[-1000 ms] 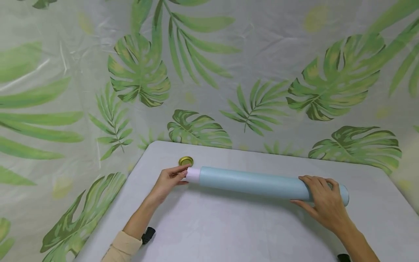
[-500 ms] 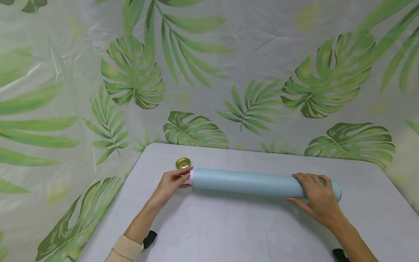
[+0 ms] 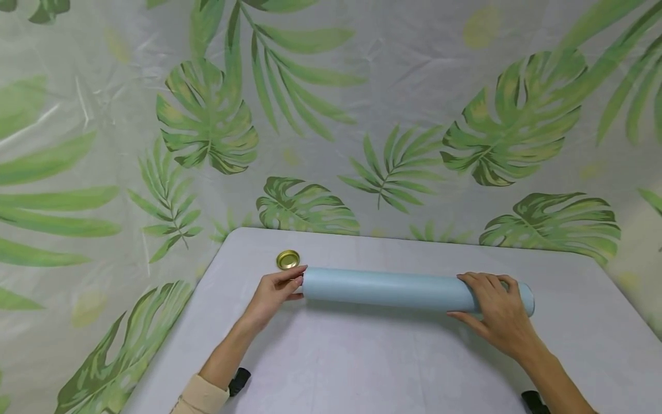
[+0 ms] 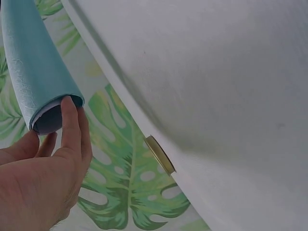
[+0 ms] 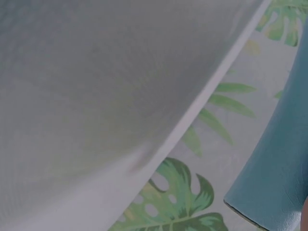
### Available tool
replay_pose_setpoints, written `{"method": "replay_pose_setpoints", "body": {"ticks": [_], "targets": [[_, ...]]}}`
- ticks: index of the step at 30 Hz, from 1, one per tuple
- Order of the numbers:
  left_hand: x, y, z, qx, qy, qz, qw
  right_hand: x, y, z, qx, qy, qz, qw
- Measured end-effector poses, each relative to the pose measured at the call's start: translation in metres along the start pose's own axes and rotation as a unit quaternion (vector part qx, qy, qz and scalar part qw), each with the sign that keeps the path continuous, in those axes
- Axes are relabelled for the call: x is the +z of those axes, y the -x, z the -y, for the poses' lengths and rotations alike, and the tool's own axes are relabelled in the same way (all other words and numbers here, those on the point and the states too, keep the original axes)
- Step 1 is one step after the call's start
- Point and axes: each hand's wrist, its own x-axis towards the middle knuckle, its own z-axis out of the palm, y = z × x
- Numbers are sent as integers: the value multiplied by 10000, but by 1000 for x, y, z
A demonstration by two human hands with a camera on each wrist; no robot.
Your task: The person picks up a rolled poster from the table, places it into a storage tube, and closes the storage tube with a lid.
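Note:
A long light blue tube (image 3: 383, 288) lies crosswise between both hands, raised over the white table. Near its right end, my right hand (image 3: 500, 315) grips it with the thumb underneath and the fingers over the top. At the open left end, the fingers and thumb of my left hand (image 3: 271, 296) are at the rim. The left wrist view shows a thin edge of pale rolled paper (image 4: 47, 109) inside the opening, between those fingertips; the rest of it is hidden in the tube. In the right wrist view, the tube (image 5: 274, 173) shows its far end at the right edge.
A round gold lid (image 3: 288, 260) lies on the white table (image 3: 362, 356), just behind my left hand. Behind the table hangs a leaf-patterned sheet (image 3: 408, 80). Black wrist straps (image 3: 239, 382) show at the forearms.
The pale paper roll that stuck out of the tube's left end has slid inside, and the left hand has come up to the rim. The right hand keeps its grip.

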Motion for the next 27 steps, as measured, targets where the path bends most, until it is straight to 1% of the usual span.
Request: {"method": "replay_pose_setpoints", "body": {"ticks": [2, 6, 12, 16, 19, 22, 25, 27], "targets": [[0, 1, -1, -18, 11, -1, 10000, 1, -1, 0, -1, 8, -28, 10000], [2, 2, -1, -89, 14, -59, 9999, 2, -2, 2, -96, 43, -233, 9997], [4, 1, 0, -164, -72, -180, 9997, 1, -2, 3, -61, 131, -165, 9998], [6, 0, 1, -154, -112, -173, 9997, 0, -1, 4, -70, 163, -260, 9995], [6, 0, 1, -138, -101, -162, 9997, -1, 0, 4, -41, 169, -247, 9995], [4, 1, 1, -129, -131, -125, 9998, -2, 0, 2, -52, 153, -254, 9995], [-2, 1, 1, -121, -318, -177, 9993, -3, 0, 0, -81, 118, -303, 9994], [-7, -1, 2, -95, -726, -344, 9967, -5, 1, -2, -78, 100, -339, 9993]]}}
